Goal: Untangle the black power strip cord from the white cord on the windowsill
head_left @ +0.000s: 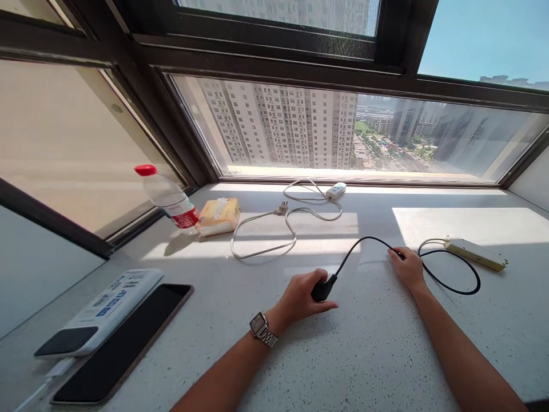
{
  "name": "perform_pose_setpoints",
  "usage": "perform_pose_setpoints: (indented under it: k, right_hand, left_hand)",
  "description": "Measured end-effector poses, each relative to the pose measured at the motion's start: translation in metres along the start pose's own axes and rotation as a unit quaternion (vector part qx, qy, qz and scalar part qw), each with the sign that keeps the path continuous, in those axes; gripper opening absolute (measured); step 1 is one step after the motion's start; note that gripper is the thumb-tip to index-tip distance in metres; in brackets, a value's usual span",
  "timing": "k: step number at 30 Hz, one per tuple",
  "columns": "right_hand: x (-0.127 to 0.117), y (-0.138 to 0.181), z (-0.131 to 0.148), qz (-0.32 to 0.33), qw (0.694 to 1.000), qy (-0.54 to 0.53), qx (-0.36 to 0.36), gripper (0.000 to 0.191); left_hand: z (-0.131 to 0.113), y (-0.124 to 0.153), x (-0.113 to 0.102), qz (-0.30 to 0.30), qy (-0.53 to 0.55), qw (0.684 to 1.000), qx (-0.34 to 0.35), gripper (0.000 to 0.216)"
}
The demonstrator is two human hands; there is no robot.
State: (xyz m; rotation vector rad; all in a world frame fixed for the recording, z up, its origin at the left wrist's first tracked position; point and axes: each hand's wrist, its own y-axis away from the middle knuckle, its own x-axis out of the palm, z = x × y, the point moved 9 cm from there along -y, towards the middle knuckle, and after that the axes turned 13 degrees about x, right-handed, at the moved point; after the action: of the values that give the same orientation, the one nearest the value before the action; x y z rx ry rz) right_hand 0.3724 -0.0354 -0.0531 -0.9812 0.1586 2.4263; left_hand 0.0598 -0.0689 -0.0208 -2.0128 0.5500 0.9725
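Observation:
My left hand [302, 296], with a watch on the wrist, is closed around the black plug [321, 290] of a black cable [454, 289] on the speckled white sill [343, 355]. My right hand [407, 266] rests further along the same cable, fingers curled over it where it arcs up. The cable loops round to the right and back toward a beige power strip [476, 253] lying at the right.
A white extension cord [266, 240] with a small socket [335, 191] lies coiled at the back. A water bottle [169, 200] and a tissue pack [218, 216] stand left of it. A dark tablet [124, 343] and a white device [98, 312] lie at the near left. The window frame borders the sill.

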Motion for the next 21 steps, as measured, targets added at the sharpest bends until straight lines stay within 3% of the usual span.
perform_pose_setpoints:
  k: [2,6,11,21]
  right_hand:
    - [-0.001,0.0,0.001,-0.005,1.0,-0.002,-0.001,0.046]
    - [-0.001,0.001,0.002,-0.011,1.0,-0.002,0.001,0.046]
    - [-0.001,0.0,0.001,-0.015,1.0,0.004,-0.002,0.045]
    - [0.0,0.001,0.006,-0.015,0.999,0.033,-0.023,0.041]
  left_hand:
    - [-0.001,0.0,0.0,-0.008,0.001,1.0,0.0,0.04]
    - [-0.018,-0.002,-0.001,-0.028,0.004,0.997,0.074,0.03]
    - [-0.04,-0.001,-0.019,-0.129,-0.006,0.98,0.155,0.021]
    - [-0.046,-0.001,-0.028,-0.19,0.068,0.971,0.131,0.03]
